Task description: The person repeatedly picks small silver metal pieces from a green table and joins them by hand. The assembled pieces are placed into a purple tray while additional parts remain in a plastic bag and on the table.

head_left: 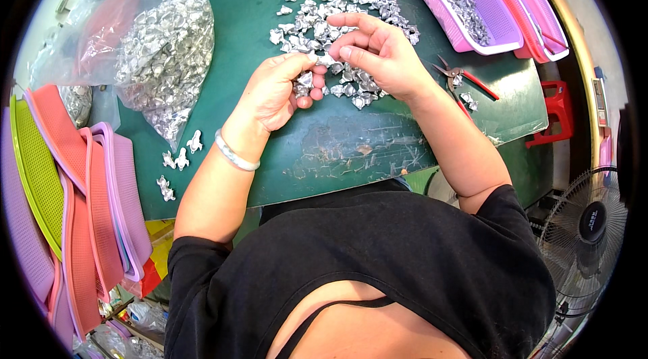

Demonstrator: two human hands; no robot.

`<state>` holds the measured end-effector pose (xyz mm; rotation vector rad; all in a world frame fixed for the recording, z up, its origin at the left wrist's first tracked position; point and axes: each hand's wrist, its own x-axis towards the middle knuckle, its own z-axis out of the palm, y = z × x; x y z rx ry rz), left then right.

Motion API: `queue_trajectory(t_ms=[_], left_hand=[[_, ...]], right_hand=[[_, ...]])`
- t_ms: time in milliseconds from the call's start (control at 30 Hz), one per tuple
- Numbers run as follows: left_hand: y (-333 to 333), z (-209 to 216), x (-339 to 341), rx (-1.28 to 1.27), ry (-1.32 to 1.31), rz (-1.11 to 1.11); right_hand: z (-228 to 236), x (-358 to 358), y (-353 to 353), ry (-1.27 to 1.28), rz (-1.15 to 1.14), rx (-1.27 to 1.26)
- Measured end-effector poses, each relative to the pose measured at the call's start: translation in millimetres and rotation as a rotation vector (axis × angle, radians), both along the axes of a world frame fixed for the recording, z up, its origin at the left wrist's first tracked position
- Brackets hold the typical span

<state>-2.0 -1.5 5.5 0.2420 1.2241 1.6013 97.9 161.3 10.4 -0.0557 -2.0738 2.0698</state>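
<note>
My left hand, with a pale bangle on its wrist, is closed around small silver metal castings. One more casting shows at the thumb tip, between my two hands. My right hand hovers just beside it with curved fingers apart, and I see nothing held in them. Under and beyond the hands, a loose heap of the same castings spreads over the green tabletop. Red-handled cutters lie open to the right of my right hand, with a few castings by them.
A clear plastic bag full of castings stands at left, several loose castings near it. Stacked pink, purple and green baskets fill the left edge. A purple basket holds castings at far right. A red stool and fan stand right.
</note>
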Motion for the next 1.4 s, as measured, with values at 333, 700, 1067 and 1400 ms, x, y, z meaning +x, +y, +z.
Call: queue_trajectory(t_ms=[333, 700, 1067, 1400], left_hand=[[-2, -10, -10, 0.338, -0.201, 0.105], [-2, -8, -8, 0.236, -0.156, 0.117], [-1, -5, -6, 0.152, -0.082, 0.130], [2, -1, 3, -0.008, 0.083, 0.048]], right_hand=[[-10, -3, 1, 0.172, -0.111, 0.940], [-12, -7, -9, 0.180, -0.110, 1.132], [-14, -8, -6, 0.235, -0.093, 1.000], [-9, -8, -3, -0.002, -0.097, 0.055]])
